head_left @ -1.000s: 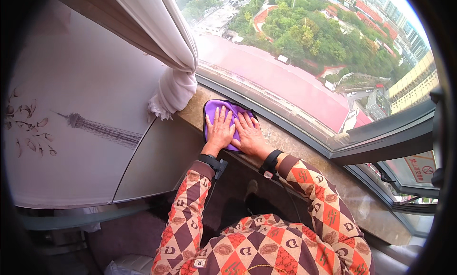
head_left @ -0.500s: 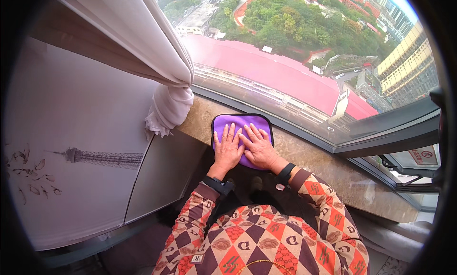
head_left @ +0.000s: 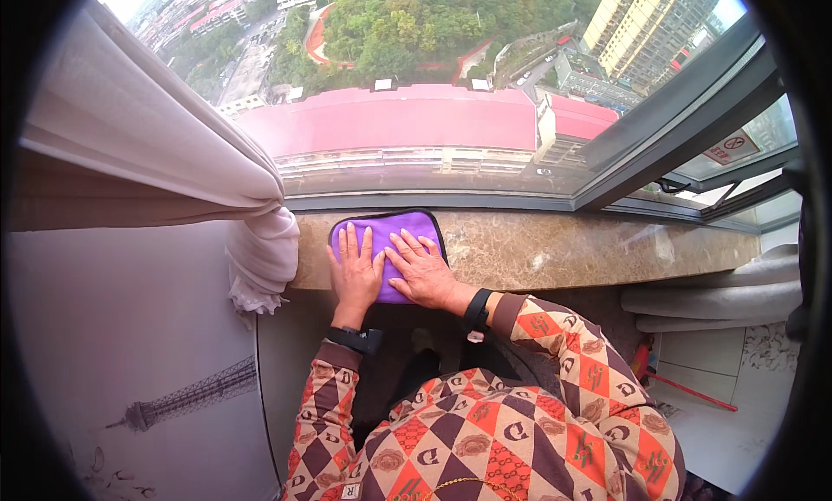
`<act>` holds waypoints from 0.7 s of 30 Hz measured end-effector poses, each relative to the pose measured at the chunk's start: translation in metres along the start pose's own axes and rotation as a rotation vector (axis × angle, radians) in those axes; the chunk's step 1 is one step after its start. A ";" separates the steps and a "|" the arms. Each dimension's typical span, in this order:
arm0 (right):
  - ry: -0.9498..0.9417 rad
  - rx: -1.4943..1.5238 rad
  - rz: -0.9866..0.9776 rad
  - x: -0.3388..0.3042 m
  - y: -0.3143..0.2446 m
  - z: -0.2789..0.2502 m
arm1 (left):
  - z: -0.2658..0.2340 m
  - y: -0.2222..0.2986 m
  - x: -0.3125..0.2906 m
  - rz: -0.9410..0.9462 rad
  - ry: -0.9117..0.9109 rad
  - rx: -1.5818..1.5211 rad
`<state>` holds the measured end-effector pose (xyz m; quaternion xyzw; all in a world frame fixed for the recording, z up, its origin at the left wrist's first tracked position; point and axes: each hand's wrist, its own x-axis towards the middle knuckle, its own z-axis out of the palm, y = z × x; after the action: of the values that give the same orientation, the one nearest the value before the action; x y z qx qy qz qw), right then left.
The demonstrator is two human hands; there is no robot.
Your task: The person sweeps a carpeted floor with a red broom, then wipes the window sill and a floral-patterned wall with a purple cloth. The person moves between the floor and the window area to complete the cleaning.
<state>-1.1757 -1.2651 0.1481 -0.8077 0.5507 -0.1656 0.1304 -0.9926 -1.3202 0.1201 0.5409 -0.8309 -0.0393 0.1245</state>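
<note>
A purple cloth with a black border lies flat on the brown marble window sill, its near edge reaching past the sill's front. Both palms press down on it side by side. My left hand rests on the cloth's left half, fingers stretched and pointing toward the window. On the right half lies my right hand, its fingers spread and angled up to the left. The two hands nearly meet at the thumb and fingers. Neither one grips the cloth.
A tied curtain hangs at the sill's left end beside a pale panel with a tower print. Behind the sill stands the window frame; at right is an opened window sash. Grey fabric and a red stick are lower right.
My view has turned, so the sill now runs level across the picture. Both hands stay flat on the cloth, and they sit a little farther apart at the fingertips.
</note>
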 end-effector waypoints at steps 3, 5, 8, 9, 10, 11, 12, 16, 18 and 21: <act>0.042 0.024 0.051 -0.047 0.001 -0.007 | -0.002 0.033 -0.024 0.068 -0.011 0.016; 0.082 0.026 0.133 -0.053 0.007 -0.011 | -0.002 0.045 -0.029 0.081 -0.011 0.032; 0.153 -0.096 0.235 -0.044 0.024 -0.019 | -0.002 0.058 -0.010 0.105 -0.068 -0.015; 0.180 -0.091 0.246 -0.037 0.032 -0.017 | -0.004 0.060 0.002 0.114 -0.091 -0.035; 0.207 -0.087 0.255 -0.034 0.039 -0.015 | -0.006 0.062 0.013 0.109 -0.135 -0.063; 0.214 -0.088 0.254 -0.033 0.044 -0.014 | -0.008 0.063 0.026 0.102 -0.176 -0.091; 0.217 -0.111 0.260 -0.038 0.046 -0.014 | -0.008 0.062 0.033 0.093 -0.218 -0.119; 0.209 -0.213 0.310 -0.089 0.058 -0.036 | -0.016 0.062 0.028 0.110 -0.171 -0.366; 0.161 -0.243 0.334 -0.124 0.068 -0.052 | -0.017 0.064 0.019 0.143 -0.207 -0.380; 0.112 -0.102 0.442 -0.142 0.079 -0.058 | -0.018 0.075 0.013 0.142 -0.208 -0.488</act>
<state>-1.3150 -1.1624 0.1520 -0.6626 0.7282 -0.1496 0.0917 -1.0604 -1.3002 0.1546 0.4284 -0.8409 -0.2850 0.1676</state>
